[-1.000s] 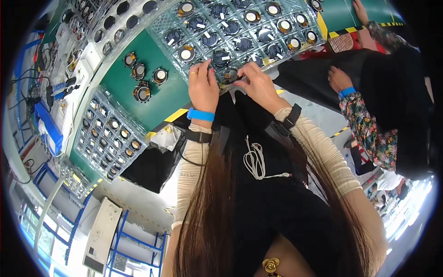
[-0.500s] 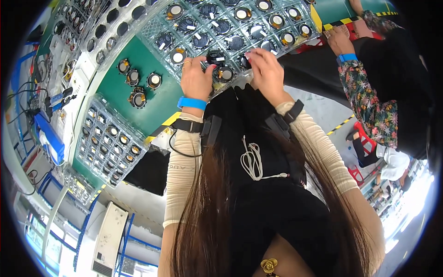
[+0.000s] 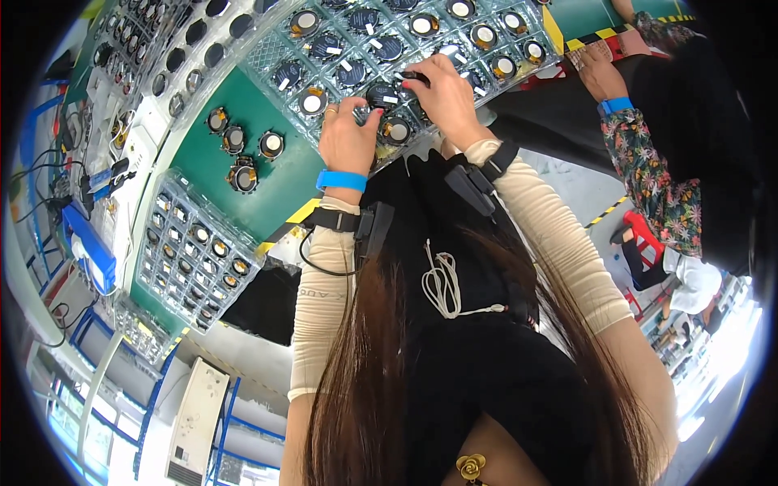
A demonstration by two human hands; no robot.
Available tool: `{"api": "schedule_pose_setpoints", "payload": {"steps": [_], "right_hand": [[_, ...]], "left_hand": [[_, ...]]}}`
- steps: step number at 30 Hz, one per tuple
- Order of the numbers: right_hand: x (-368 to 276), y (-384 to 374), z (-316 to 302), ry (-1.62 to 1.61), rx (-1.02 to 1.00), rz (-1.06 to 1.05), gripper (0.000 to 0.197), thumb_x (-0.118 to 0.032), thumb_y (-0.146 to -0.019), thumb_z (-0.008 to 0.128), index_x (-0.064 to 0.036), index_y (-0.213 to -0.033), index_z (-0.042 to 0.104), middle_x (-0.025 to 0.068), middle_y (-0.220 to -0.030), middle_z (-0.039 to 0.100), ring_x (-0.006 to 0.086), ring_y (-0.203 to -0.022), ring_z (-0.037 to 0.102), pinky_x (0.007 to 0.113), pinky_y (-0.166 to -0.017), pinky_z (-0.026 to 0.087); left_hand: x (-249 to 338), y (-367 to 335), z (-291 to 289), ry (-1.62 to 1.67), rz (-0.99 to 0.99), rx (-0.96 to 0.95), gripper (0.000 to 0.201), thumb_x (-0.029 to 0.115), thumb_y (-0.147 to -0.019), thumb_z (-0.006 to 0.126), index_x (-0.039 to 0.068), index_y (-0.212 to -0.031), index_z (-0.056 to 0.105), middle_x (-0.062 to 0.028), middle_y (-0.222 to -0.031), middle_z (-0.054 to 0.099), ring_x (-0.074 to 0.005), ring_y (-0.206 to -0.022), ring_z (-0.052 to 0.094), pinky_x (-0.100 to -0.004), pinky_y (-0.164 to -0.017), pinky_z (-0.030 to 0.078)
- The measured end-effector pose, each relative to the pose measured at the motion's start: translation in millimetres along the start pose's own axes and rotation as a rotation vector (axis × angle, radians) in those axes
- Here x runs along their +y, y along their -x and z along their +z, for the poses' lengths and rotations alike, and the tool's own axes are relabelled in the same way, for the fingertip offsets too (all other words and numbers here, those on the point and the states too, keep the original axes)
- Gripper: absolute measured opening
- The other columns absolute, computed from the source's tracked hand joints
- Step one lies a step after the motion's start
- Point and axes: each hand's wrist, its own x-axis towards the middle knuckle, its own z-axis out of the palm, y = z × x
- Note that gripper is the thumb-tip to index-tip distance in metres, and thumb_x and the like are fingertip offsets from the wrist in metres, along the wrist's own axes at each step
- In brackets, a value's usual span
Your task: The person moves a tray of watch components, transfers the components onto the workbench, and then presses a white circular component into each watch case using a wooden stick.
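Note:
A clear compartment tray holds several round watch-like modules, some black with white labels, others with a white disc and orange strip. My right hand is over its near middle, thumb and fingers pinching a dark round module, seen nearly edge-on. At the near edge of the tray, my left hand rests with thumb and forefinger apart, nothing visible between them. Its thumb is close to a black labelled module. A white-centred module lies in a compartment between my hands.
Several loose modules lie on the green mat to the left. Beyond them is a second filled tray. At right, a co-worker's hand rests near a reddish item. A white cable lies on my lap.
My right hand has moved up and left, further over the tray, with a dark module now showing in its fingers. My left hand has barely moved.

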Motion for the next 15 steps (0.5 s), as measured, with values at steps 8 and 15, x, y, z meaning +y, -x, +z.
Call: {"api": "schedule_pose_setpoints", "payload": {"steps": [8,15], "right_hand": [[21.9,32.1,-10.5,0.046,0.148,-0.23,0.029,-0.014,-0.081,0.065,-0.0114,-0.11,0.062,0.0054,-0.104,0.06,0.0275,-0.084,0.062,0.036,-0.067,0.051],[18.9,54.9,-19.0,0.16,0.097,-0.157,0.031,-0.014,-0.079,0.067,-0.0122,-0.11,0.062,0.0054,-0.107,0.06,0.0267,-0.086,0.062,0.035,-0.069,0.051]], "left_hand": [[23.4,-13.8,2.3,-0.105,0.139,0.06,0.033,0.026,-0.076,0.073,0.013,-0.104,0.062,-0.0115,-0.093,0.059,-0.032,-0.082,0.061,-0.0402,-0.065,0.051],[2.5,-9.3,-1.9,-0.067,0.402,0.156,0.031,0.011,-0.076,0.067,0.009,-0.107,0.064,-0.0092,-0.101,0.058,-0.0296,-0.088,0.059,-0.0388,-0.073,0.05]]}}
